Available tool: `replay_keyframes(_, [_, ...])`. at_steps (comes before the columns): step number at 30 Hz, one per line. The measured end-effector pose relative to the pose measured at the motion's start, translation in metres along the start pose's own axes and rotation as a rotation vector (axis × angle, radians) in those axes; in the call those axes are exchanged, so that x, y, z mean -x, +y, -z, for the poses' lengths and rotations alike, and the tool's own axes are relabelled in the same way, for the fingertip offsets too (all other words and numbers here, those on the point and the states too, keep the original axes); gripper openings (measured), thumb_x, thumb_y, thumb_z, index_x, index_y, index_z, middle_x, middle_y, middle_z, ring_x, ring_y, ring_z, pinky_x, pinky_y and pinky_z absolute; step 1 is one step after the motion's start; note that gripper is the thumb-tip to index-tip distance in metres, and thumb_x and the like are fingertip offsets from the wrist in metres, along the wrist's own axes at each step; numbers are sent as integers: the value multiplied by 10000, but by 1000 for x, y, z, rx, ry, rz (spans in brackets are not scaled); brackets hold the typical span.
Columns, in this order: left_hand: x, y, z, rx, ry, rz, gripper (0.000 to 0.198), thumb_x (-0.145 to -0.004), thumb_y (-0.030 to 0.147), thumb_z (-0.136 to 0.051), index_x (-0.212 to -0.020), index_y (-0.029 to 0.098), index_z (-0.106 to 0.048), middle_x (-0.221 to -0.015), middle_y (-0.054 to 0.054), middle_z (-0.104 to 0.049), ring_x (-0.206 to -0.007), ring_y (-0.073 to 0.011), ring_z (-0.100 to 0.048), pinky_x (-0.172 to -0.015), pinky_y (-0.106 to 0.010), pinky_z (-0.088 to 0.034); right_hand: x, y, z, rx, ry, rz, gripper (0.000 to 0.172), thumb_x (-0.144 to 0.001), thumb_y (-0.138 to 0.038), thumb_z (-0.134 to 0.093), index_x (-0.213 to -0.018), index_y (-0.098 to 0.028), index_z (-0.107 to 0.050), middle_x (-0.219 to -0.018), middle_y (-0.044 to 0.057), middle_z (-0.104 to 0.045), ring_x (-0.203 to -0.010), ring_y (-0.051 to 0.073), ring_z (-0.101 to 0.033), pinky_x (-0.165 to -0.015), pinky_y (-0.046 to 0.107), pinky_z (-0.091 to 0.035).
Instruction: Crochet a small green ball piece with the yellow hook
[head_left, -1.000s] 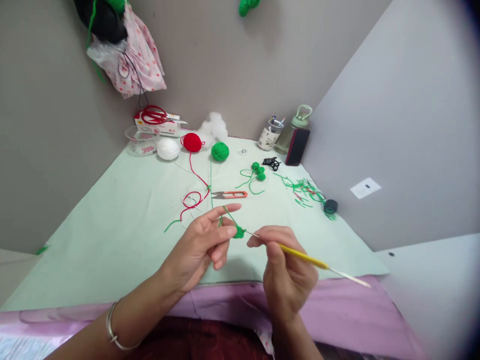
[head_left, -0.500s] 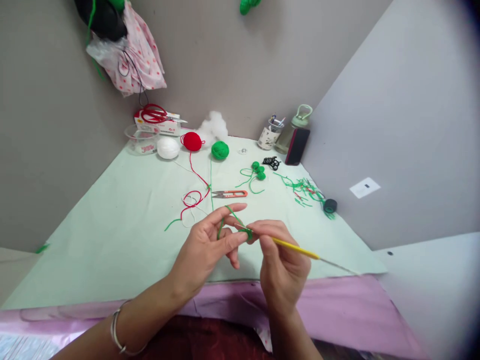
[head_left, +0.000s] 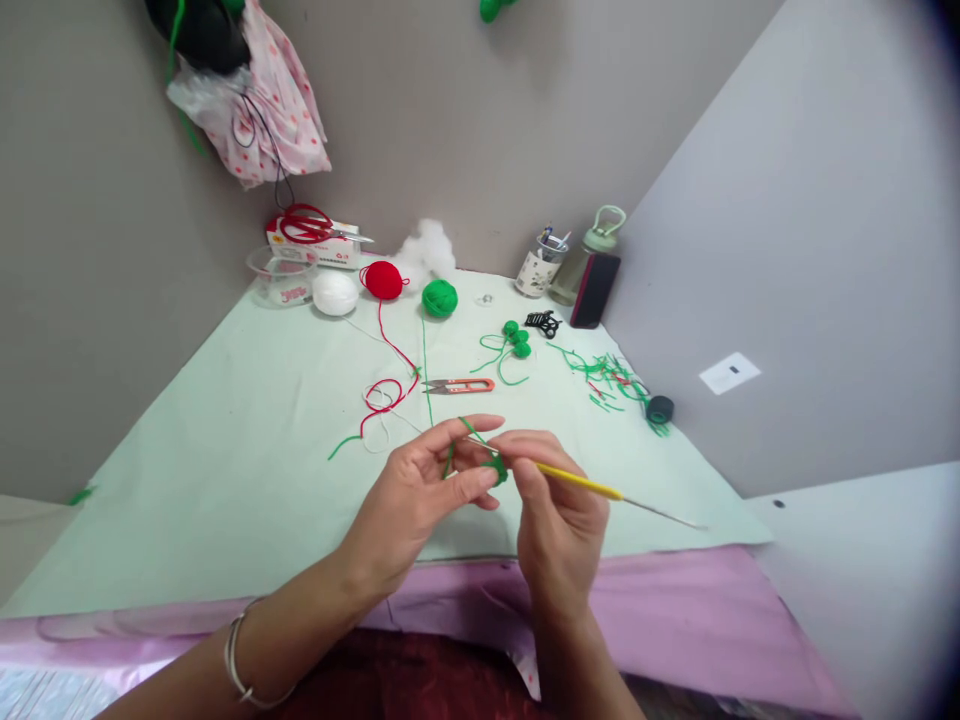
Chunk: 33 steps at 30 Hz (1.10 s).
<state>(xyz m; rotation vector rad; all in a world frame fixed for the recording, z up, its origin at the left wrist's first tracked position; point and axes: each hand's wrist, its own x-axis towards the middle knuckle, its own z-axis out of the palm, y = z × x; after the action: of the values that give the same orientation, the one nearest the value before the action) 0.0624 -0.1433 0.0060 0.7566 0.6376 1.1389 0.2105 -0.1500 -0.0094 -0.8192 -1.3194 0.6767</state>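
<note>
Head view: near the front edge of the table (head_left: 262,480), left hand (head_left: 412,492) pinches crochet (head_left: 496,471), right hand (head_left: 561,512) grips hook (head_left: 585,482) slanting leftward to it.

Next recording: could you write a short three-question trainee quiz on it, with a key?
1. Which hand grips the yellow-handled crochet hook?
2. Which lies farthest left in the picture: A) red yarn ball, B) white yarn ball, C) green yarn ball?
3. Fill in the color: the left hand pinches a small ____ crocheted piece.

Key: 1. Right hand. 2. B. 3. Green.
</note>
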Motion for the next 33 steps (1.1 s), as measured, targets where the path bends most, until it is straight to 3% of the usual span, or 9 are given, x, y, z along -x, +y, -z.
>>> replay_keyframes(3, [1, -1, 1, 1, 16, 9, 367, -837, 226, -900, -1191, 282, -823, -889, 31, -689, -756, -89, -707, -749, -210, -612, 3, 2, 2, -23, 11, -28, 187, -1031, -200, -654, -1035, -288, -819, -922, 1, -776, -809, 131, -684, -744, 275, -563])
replay_keyframes(11, [1, 7, -1, 77, 35, 75, 325, -808, 214, -920, -1118, 229, -825, -855, 40, -683, -637, -84, -722, -628, -195, -609, 2, 2, 4, -190, 22, -162, 143, -1024, -266, -686, -992, -281, -825, -901, -6, -756, -722, 102, -665, -708, 257, -547])
replay_keyframes(16, [0, 9, 4, 149, -77, 176, 292, -853, 254, -888, -1132, 209, -813, -701, 46, -669, -474, -62, -644, -407, -124, -450, -2, 0, 0, -327, 59, -239, 127, -982, -323, -744, -917, -260, -834, -864, 2, -766, -655, 87, -652, -650, 228, -549])
replay_keyframes(20, [-1, 8, 5, 171, -49, 148, 269, -881, 231, -865, -1142, 197, -805, -844, 5, -747, -692, -99, -753, -663, -174, -601, -5, 1, -1, -379, 59, -279, 119, -959, -333, -772, -906, -245, -832, -856, 5, -769, -650, 82, -658, -660, 218, -570])
replay_keyframes(23, [-1, 7, 4, 144, -40, 129, 284, -901, 266, -850, -1171, 193, -799, -926, -28, -774, -871, -152, -784, -845, -249, -621, -6, 0, 0, -390, 47, -285, 145, -980, -340, -740, -906, -242, -816, -862, 10, -780, -651, 96, -674, -655, 234, -592])
replay_keyframes(27, [0, 9, 2, 98, -11, 84, 306, -865, 301, -883, -1148, 207, -813, -879, 8, -724, -804, -126, -746, -846, -263, -594, -4, 0, 5, -291, 24, -207, 187, -1026, -342, -666, -923, -229, -775, -876, 24, -788, -641, 130, -692, -616, 278, -596])
replay_keyframes(33, [1, 9, 5, -62, 45, 9, 304, -875, 345, -867, -1154, 241, -808, -864, 25, -666, -828, -149, -717, -883, -312, -554, 4, -6, 7, 62, -12, 77, 216, -1070, -186, -555, -1040, -251, -760, -928, 22, -782, -773, 161, -707, -730, 335, -581])
